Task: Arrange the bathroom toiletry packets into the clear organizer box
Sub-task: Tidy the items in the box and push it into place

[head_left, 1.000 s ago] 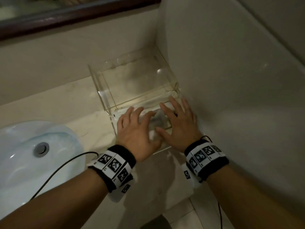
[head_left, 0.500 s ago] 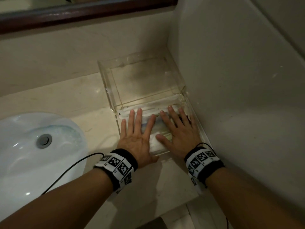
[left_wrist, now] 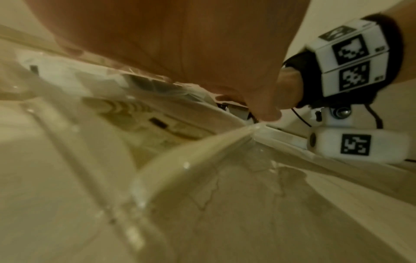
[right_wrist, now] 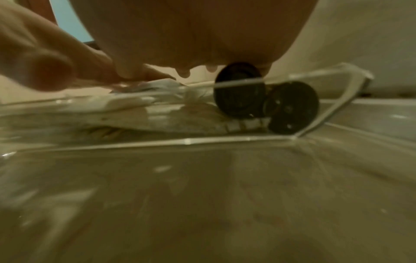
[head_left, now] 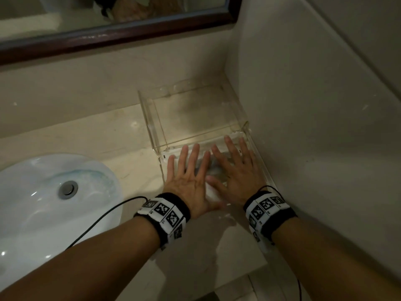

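**Head view: packets in the box, both hands flat on top**

Head view puts the clear box (head_left: 195,118) in the middle of the frame, tucked into the corner where the counter (head_left: 86,135) meets the right-hand wall. It has two sections. The upper one looks bare down to its floor. The lower one, nearer the frame's bottom, holds the packets (head_left: 209,168), a pale, crinkled layer showing between and under the hands. From the left wrist view, several wrapped items lie stacked behind the clear wall (left_wrist: 139,113); how many I cannot tell. No packet shows loose on the counter, so I judge the loading nearly or wholly done, with only settling and tidying left.

The left hand (head_left: 191,183) lies flat, fingers straight and slightly spread, palm down on the packets at the lower section's left side. The right hand (head_left: 236,174) lies just beside it, also flat with fingers extended, its thumb angled toward the left hand. Neither hand curls round or pinches anything; both press down on the pile. In the right wrist view, two dark round discs (right_wrist: 265,105) sit in the box's right corner.

The sink (head_left: 54,203) fills the lower left.
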Available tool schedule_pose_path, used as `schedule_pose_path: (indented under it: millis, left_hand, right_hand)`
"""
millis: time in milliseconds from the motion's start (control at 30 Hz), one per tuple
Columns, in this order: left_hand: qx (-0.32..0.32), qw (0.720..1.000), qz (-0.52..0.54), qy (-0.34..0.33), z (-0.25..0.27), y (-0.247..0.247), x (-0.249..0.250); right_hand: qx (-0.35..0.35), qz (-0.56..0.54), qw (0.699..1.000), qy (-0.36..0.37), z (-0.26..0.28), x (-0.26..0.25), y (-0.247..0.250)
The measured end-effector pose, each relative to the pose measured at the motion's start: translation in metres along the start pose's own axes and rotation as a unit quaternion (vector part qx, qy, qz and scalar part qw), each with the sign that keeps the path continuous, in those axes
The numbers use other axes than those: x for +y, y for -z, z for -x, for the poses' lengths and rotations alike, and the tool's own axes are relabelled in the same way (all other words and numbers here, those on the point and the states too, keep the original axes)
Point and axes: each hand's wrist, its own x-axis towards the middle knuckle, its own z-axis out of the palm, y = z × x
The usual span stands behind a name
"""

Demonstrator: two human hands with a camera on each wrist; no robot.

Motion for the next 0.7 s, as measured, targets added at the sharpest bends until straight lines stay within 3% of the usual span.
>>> schedule_pose_path:
  millis: [200, 700]
  left_hand:
    - [0.011, 1.0, 0.016, 0.007, -0.011, -0.006, -0.005]
    - [0.01, 1.0, 0.002, 0.002, -0.011, -0.009, -0.006]
  right_hand:
    - [-0.053, 0.03, 0.998, -0.015, -0.01, 0.002, -0.006]
    - [-0.081, 0.017, 0.997, -0.009, -0.01, 0.007, -0.005]
